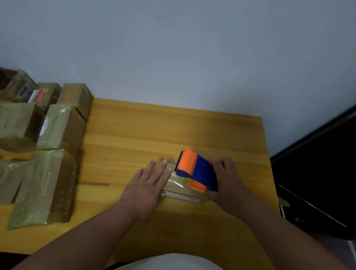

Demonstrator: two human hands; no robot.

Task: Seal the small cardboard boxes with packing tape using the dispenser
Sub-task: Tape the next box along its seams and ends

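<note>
Firmly round dispenser (pixel 197 172), right hand (pixel 225 182).

I see a small flat cardboard box (pixel 182 193) lying on the worktop (pixel 152 128), its top glossy with clear tape (pixel 175 182). The orange-and-blue tape dispenser (pixel 197 172) sits tilted on the box's top, orange head pointing away from me. At the left, a cluster of taped boxes (pixel 48 180) stands wrapped in yellowish film.
</note>
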